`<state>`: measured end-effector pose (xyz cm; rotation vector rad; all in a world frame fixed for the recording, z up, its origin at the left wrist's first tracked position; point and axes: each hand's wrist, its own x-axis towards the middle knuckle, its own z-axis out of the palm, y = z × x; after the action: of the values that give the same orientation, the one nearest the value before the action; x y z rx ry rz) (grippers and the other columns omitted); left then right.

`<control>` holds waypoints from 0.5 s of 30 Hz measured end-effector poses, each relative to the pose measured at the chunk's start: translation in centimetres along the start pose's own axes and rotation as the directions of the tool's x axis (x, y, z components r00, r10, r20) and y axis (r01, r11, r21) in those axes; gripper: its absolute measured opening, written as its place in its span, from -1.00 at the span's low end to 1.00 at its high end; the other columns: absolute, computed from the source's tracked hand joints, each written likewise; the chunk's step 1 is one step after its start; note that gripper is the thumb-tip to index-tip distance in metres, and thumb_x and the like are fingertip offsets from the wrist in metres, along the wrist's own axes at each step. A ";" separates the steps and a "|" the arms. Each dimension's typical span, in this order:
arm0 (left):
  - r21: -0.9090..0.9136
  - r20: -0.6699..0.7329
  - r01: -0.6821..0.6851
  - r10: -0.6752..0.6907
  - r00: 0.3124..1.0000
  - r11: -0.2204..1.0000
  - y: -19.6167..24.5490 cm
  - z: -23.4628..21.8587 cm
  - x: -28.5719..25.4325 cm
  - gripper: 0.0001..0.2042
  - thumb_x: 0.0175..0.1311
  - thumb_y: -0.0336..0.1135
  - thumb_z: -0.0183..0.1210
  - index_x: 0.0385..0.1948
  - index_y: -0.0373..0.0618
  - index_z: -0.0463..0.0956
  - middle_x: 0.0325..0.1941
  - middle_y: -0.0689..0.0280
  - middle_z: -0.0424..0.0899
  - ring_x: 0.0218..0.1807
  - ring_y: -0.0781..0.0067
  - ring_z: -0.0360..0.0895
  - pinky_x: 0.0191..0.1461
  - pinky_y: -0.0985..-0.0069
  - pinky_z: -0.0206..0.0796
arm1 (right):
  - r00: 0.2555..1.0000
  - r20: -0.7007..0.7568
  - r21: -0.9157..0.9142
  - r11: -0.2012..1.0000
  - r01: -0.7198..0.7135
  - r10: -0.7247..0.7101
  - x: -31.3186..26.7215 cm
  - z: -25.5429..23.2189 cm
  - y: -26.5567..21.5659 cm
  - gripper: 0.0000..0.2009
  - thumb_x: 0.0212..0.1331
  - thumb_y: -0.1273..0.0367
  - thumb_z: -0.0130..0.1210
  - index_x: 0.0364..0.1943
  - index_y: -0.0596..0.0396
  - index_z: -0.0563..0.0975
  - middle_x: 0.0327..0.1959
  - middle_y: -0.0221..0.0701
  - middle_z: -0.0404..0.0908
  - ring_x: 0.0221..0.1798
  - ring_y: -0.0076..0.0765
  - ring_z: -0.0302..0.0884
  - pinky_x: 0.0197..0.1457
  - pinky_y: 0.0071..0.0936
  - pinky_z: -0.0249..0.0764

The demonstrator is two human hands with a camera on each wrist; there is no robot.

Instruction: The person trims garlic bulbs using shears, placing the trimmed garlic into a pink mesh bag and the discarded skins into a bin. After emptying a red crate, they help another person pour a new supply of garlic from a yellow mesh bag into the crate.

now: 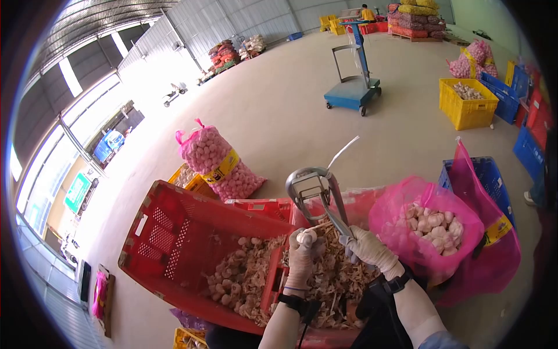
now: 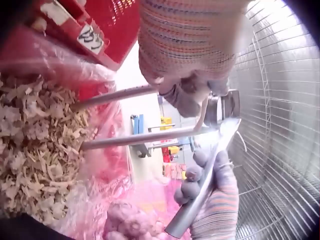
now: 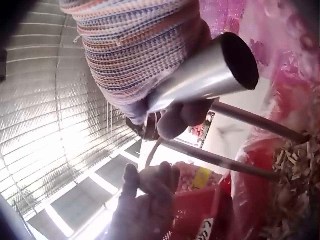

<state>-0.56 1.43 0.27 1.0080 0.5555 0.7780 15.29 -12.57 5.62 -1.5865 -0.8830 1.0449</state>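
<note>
My left hand (image 1: 299,264), in a knit glove with grey fingertips, pinches a garlic bulb (image 1: 306,235). The bulb's stem (image 2: 202,116) points into the metal cutter (image 1: 314,181) mounted on two rods in front of me. My right hand (image 1: 373,251), gloved alike, curls its fingers round the cutter's tubular metal handle (image 3: 210,75). Below both hands, dry stem cuttings (image 1: 334,273) fill a plastic-lined red crate. A tilted red crate (image 1: 168,232) at the left holds garlic bulbs (image 1: 235,273) and loose skins.
A pink mesh bag (image 1: 389,212) of trimmed garlic stands open at my right, before a blue crate (image 1: 485,177). Beyond the red crates is a full pink garlic sack (image 1: 212,151). A blue platform scale (image 1: 351,93) and a yellow crate (image 1: 459,113) stand farther off.
</note>
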 end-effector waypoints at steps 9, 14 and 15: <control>0.062 -0.063 -0.145 0.149 0.987 0.987 1.0 3.8 1.0 -0.36 0.14 0.19 0.30 0.09 -0.01 0.26 -0.17 0.32 0.51 -0.24 0.49 0.53 -0.34 0.57 0.43 | 0.976 0.217 0.299 0.952 -0.067 0.001 -1.2 -1.3 -0.5 -0.62 0.41 0.00 -0.07 -0.19 0.06 0.46 -0.55 -0.50 0.49 -0.64 -0.61 0.40 -0.54 -0.68 0.37; 0.052 -0.066 -0.111 0.114 0.991 0.992 0.7 4.0 1.8 -0.38 0.15 0.31 0.21 -0.06 -0.07 0.37 -0.28 0.33 0.52 -0.33 0.57 0.47 -0.41 0.67 0.32 | 0.957 0.287 0.442 0.881 -0.166 0.036 -2.4 -1.7 -2.0 -0.59 0.40 -0.03 -0.08 -0.18 0.06 0.48 -0.58 -0.51 0.48 -0.65 -0.62 0.40 -0.57 -0.67 0.36; 0.051 -0.065 -0.108 0.111 0.992 0.993 1.0 4.3 1.8 -0.38 0.15 0.31 0.21 -0.06 -0.07 0.37 -0.28 0.33 0.52 -0.33 0.57 0.47 -0.41 0.67 0.32 | 0.961 0.273 0.451 0.877 -0.164 0.040 -2.5 -1.6 -2.1 -0.60 0.40 -0.01 -0.06 -0.18 0.06 0.49 -0.59 -0.54 0.48 -0.64 -0.64 0.40 -0.58 -0.67 0.35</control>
<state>3.29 0.88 2.96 1.0659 0.5833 0.9029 15.74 -14.90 8.37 -1.1106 -0.6474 1.4423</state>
